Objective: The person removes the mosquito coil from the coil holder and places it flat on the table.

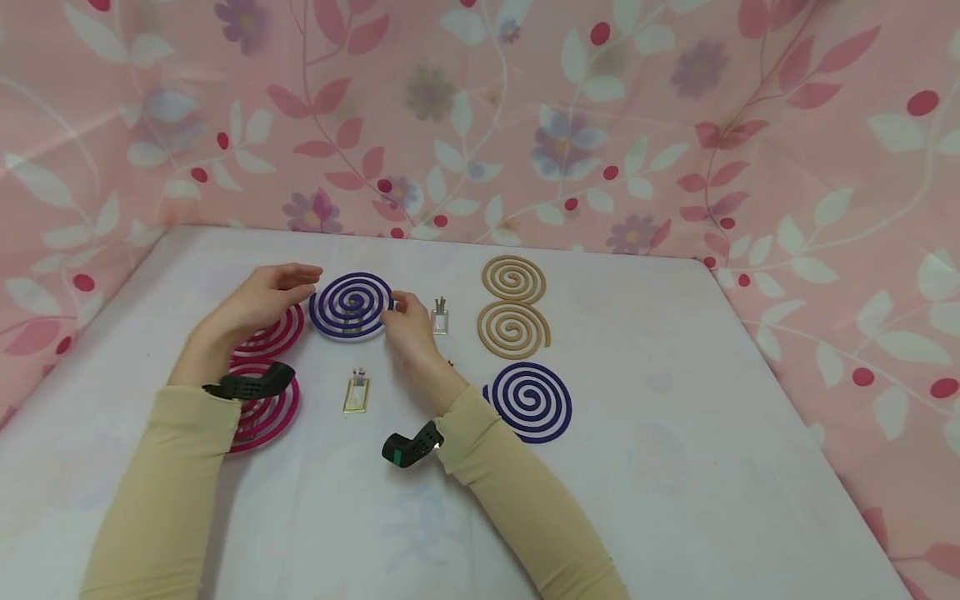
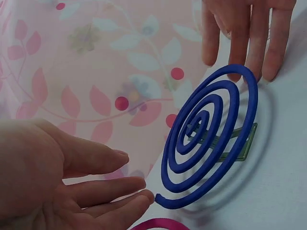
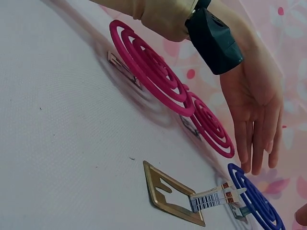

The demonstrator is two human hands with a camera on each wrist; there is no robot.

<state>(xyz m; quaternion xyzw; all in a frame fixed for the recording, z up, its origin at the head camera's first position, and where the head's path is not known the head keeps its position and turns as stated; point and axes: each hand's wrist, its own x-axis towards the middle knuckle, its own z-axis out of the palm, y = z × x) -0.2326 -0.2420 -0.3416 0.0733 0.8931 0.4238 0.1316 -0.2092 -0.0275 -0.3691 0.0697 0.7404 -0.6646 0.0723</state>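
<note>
A blue mosquito coil [image 1: 357,302] sits raised on a small metal stand [image 2: 240,155] at the back left of the white table. My left hand [image 1: 273,292] is at its left side, fingers extended, fingertips close to the coil's outer end; whether they touch it I cannot tell. On the opposite side my right hand [image 1: 416,337] has its fingertips at the coil's edge. In the left wrist view those fingers [image 2: 259,43] hang nearly straight, one partly behind the rim. Two pink coils [image 3: 160,101], also raised on stands, are beneath and beside my left forearm.
Toward the front, a loose metal stand [image 1: 357,393] lies on the table [image 1: 675,500]. Another stand [image 1: 440,321] is right of my right hand. Two tan coils [image 1: 547,333] and a second blue coil [image 1: 567,408] lie further right. Floral cloth [image 1: 480,125] hangs behind.
</note>
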